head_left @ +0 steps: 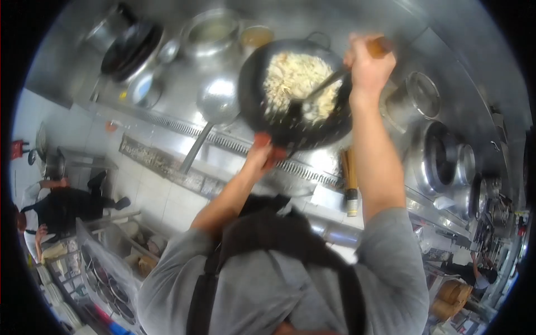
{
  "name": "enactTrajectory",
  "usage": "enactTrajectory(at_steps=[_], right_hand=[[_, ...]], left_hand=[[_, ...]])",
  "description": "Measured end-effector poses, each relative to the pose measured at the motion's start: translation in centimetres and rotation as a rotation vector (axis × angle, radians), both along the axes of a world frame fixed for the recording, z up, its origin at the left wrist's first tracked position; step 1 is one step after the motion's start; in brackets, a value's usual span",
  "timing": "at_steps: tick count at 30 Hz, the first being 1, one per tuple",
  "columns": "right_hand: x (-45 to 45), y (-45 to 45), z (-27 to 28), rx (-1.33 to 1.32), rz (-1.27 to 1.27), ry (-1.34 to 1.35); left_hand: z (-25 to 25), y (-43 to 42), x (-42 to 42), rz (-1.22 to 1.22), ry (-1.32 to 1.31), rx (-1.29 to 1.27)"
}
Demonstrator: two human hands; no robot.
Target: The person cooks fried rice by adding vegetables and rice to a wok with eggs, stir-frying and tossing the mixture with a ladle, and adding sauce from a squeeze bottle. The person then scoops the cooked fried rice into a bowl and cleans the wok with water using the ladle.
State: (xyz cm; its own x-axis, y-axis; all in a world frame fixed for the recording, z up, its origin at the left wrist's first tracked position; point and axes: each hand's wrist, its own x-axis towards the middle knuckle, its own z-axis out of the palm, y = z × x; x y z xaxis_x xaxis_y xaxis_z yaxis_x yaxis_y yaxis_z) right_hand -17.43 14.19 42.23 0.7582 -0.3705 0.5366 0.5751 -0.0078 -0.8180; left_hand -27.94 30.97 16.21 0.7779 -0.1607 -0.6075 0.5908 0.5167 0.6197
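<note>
Right hand (369,62) closed round a wooden-handled utensil (329,82), its shaft slanting into the wok (250,92) from the right! Left hand (257,156) clenches red cloth (274,158) at the near rim.

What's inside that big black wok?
A heap of pale, chopped food and the lower end of the utensil held in the right hand. The heap hides the bottom of the wok beneath it.

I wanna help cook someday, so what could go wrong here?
Food might fly out of the wok if the right hand pushes the long-handled utensil too hard. The red cloth in the left hand might slip, tipping the wok. The bare right forearm beside the wok could perhaps get splashed.
</note>
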Motion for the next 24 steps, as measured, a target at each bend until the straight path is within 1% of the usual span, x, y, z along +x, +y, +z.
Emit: enactTrajectory(at_steps=[1, 2, 4, 5, 6, 8, 9, 10, 12, 13, 14, 15, 16, 17, 18, 20, 22, 23, 24], right_hand=[[-0.8, -0.7, 1.1, 0.010, 0.079, -0.065], [-1.2, -1.9, 2.4, -0.009, 0.086, -0.092], [-2.8, -3.3, 5.5, 0.003, 0.171, -0.123], [-3.1, -3.0, 6.3, 0.011, 0.178, -0.129], [-3.5, -2.8, 6.9, 0.054, 0.182, -0.097], [-3.0, -1.9, 6.5, 0.093, 0.203, -0.075], [-2.0, -0.8, 4.6, 0.074, 0.124, 0.000], [-0.9, 0.0, 2.8, 0.054, 0.042, 0.071], [1.3, 0.5, 0.0, 0.010, -0.091, 0.110], [2.1, 0.2, -1.1, -0.059, -0.114, 0.082], [2.4, -0.6, -1.5, -0.075, -0.036, 0.003], [2.0, -1.5, -0.2, -0.066, -0.021, -0.047], [1.3, -2.5, 1.4, -0.050, -0.014, -0.096], [0.7, -3.7, 3.4, -0.074, -0.003, -0.181], [-0.3, -4.5, 5.4, -0.105, 0.021, -0.238], [-2.0, -4.6, 8.8, -0.042, 0.130, -0.359], [-2.4, -4.8, 10.2, -0.070, 0.205, -0.495], [-2.5, -4.9, 10.3, -0.080, 0.247, -0.504], [-1.7, -4.8, 9.9, -0.083, 0.262, -0.497]], left_hand=[[-1.5, 0.9, -2.8, -0.002, -0.020, 0.026], [-2.5, 1.8, -5.4, -0.002, -0.038, 0.059], [3.5, 1.7, -8.6, 0.106, 0.089, 0.180], [4.5, 2.5, -8.2, 0.014, 0.016, 0.108], [5.6, 2.5, -6.8, 0.022, 0.015, 0.113], [7.5, 1.4, -1.6, 0.018, -0.070, -0.031], [7.0, 0.1, 0.8, 0.010, -0.090, -0.002], [5.5, -0.8, 2.9, 0.001, -0.112, 0.026], [0.1, -1.1, 5.2, -0.034, -0.146, 0.060], [-1.5, -1.7, 5.3, -0.077, -0.164, 0.089], [-1.2, -1.6, 3.8, -0.058, -0.156, 0.059], [-1.3, -1.6, 1.0, -0.040, -0.154, 0.032], [-1.8, -2.3, -0.8, 0.144, -0.265, -0.019], [1.5, -1.6, -2.2, 0.086, -0.243, 0.021], [1.9, -1.4, -2.1, 0.099, -0.118, 0.016], [5.1, -1.8, 1.1, 0.160, -0.091, 0.025], [0.2, -3.1, 5.4, 0.186, -0.180, 0.032], [0.4, -3.3, 6.6, 0.154, -0.177, 0.080], [0.0, -3.2, 7.4, 0.168, -0.169, 0.074]])
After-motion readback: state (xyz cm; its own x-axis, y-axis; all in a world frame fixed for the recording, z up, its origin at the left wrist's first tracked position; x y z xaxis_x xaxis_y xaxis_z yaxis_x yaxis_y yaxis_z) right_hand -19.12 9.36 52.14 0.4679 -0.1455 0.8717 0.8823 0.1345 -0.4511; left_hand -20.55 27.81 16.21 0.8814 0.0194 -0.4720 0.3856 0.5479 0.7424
